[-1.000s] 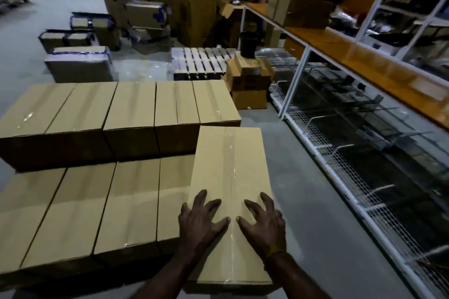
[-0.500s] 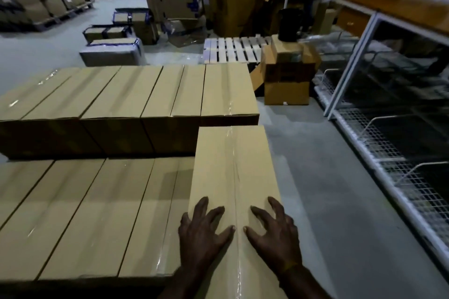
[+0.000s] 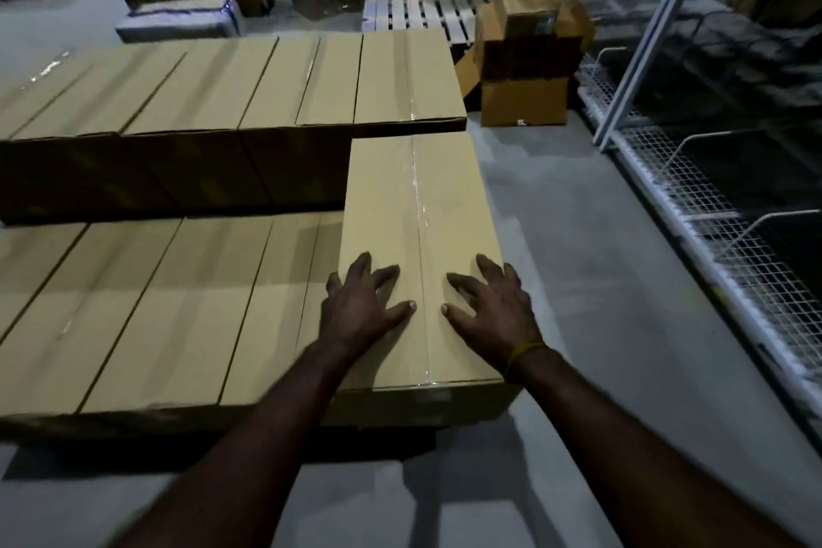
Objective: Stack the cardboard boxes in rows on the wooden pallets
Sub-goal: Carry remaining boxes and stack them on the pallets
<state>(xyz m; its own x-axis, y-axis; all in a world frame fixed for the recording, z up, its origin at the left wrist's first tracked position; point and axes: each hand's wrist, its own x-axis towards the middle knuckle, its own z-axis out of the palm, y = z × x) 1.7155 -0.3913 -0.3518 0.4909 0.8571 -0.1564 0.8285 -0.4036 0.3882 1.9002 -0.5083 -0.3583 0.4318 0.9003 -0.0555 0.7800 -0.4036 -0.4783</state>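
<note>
head view: both hands flat on the last box of the near row

head-camera frame, looking forward and down. the left hand (image 3: 362, 307) and the right hand (image 3: 493, 309) lay palm-down on the top of a long cardboard box (image 3: 418, 209), fingers spread open and gripping nothing, one on each side of the clear tape seam (image 3: 418, 236) that ran along the lid. a yellow band (image 3: 525, 354) circled the right wrist. this box sat at the right end of the near row (image 3: 147, 307), its top standing slightly above its neighbours', its far end touching the side of the taller far row (image 3: 231, 85) at 12 o'clock. both rows were packed edge to edge; whatever carried them was hidden in shadow. on the grey floor (image 3: 556, 209) at 1 o'clock stood a small pile of brown cartons (image 3: 525, 71), with a pale slatted pallet (image 3: 422, 11) just behind it. white wire shelving (image 3: 720, 214) ran along 3 o'clock. wrapped bundles (image 3: 178, 16) lay at 11 o'clock.
</note>
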